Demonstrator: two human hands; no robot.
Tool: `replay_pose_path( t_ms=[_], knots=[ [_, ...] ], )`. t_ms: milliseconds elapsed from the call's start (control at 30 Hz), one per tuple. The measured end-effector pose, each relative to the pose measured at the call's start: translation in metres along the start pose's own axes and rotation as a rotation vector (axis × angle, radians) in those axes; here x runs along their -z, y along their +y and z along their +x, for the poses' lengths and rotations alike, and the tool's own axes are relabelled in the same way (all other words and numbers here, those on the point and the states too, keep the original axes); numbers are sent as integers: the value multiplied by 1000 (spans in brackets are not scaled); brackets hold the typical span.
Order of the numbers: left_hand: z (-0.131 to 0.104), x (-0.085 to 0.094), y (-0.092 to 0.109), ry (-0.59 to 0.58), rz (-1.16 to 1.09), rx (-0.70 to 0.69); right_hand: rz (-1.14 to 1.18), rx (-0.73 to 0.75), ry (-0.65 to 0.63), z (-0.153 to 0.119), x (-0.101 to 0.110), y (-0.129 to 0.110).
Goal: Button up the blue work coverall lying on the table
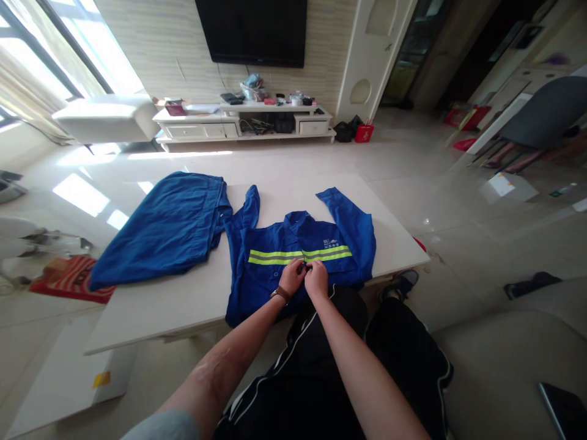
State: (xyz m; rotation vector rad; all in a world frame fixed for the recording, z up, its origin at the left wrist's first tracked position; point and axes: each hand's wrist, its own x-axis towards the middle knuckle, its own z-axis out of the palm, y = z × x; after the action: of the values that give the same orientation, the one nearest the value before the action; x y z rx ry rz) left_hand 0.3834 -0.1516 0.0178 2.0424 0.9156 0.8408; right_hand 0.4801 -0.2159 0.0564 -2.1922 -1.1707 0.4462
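A blue work jacket (270, 235) with a yellow-green reflective stripe lies front up on the white table, its collar away from me and its sleeves bent outward. My left hand (292, 277), with a watch on the wrist, pinches the jacket's front edge just below the stripe. Right beside it, my right hand (316, 280) also grips the front edge with closed fingers. Between the fingertips the detail is too small to make out. Folded blue trousers (169, 226) lie to the left of the jacket and hang over the table's left edge.
The white table (137, 318) stands before my knees. A red striped bag (68, 278) is on the floor at left. Beyond are a low TV cabinet (197, 131), a white padded bench (107, 116) and a wall television (254, 30). Beside me is a sofa (504, 342).
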Motion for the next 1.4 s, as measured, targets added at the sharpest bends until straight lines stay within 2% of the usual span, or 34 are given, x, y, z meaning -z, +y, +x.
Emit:
replay_pose_path(
  t_ms=[667,1167,1400],
  knots=[
    [0,-3,-4,-2,-34,58,-131,-86,-63,-4,-6,-3],
    [-1,-7,-11,8,-143,93,-247,-99,-207,-11,5,-16],
    [0,-6,-11,7,-116,91,-265,-103,-209,-14,9,-22]
  ],
)
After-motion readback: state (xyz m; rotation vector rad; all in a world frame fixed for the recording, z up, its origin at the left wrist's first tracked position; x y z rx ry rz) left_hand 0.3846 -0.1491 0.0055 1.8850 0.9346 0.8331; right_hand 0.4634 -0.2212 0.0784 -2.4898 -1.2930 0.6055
